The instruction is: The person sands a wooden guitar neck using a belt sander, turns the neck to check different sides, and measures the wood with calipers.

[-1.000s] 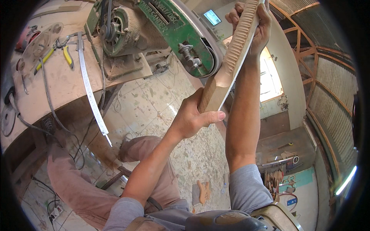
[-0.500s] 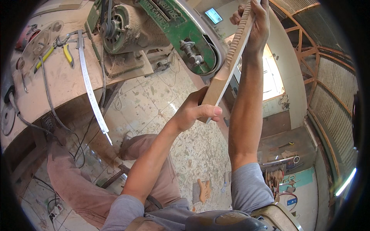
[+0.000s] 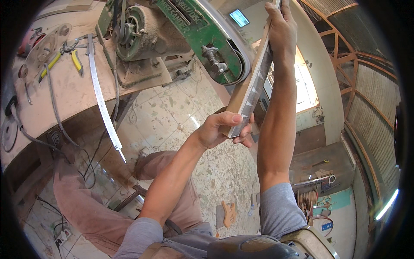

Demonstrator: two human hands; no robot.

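A long wooden piece is tilted diagonally, its grey, patterned long face turned partly upward. My left hand is closed around its lower end, thumb on top and fingers curled beneath. My right hand grips the upper end, fingers wrapped over it. Just left of the piece is the rounded end of a green belt sander; I cannot tell whether they touch.
A workbench at the left holds the sander's dusty motor, yellow-handled pliers, a long metal strip, cables and discs. A wooden cutout lies low on the tiled floor. A lit screen stands beyond.
The piece has been rolled over: its ridged face has turned away and the grey face now shows. My left hand's fingers have come round under the lower end.
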